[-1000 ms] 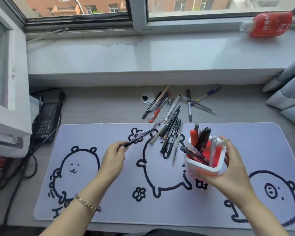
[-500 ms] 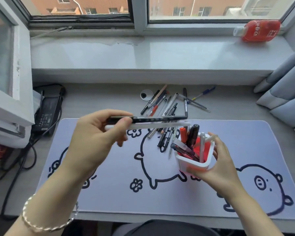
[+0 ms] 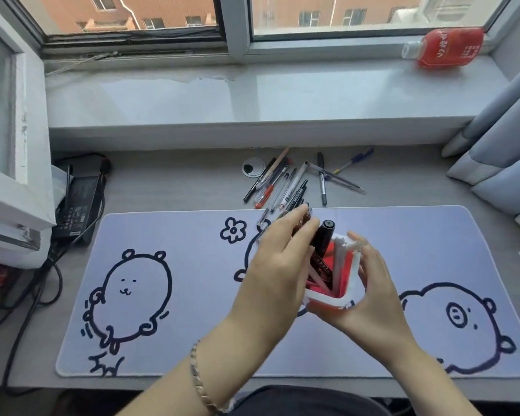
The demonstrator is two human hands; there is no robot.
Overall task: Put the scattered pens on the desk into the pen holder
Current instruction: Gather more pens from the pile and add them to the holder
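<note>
A white pen holder [image 3: 330, 301] with a red inside is tipped toward me, and my right hand [image 3: 376, 298] grips it from the right and below. It holds several pens and a thick black marker [image 3: 323, 238]. My left hand [image 3: 279, 265] is pressed against the holder's left side. Its fingers are closed on dark pens [image 3: 305, 219] whose lower ends are hidden behind the hand at the holder's mouth. Several scattered pens [image 3: 282, 187] lie on the grey desk just past the mat. A blue pen [image 3: 354, 160] and two crossed pens [image 3: 321, 183] lie to their right.
A lilac desk mat [image 3: 177, 295] with cartoon animals covers the desk's front. A black power adapter [image 3: 78, 205] with cables sits at the far left. A round cable grommet [image 3: 253, 167] is next to the pens. A red bottle [image 3: 448, 48] lies on the windowsill, and grey curtains [image 3: 499, 151] hang at the right.
My left hand picked pens off the mat, lifted them level, then swung right and down to the holder's mouth. My right hand tipped the holder further toward me.
</note>
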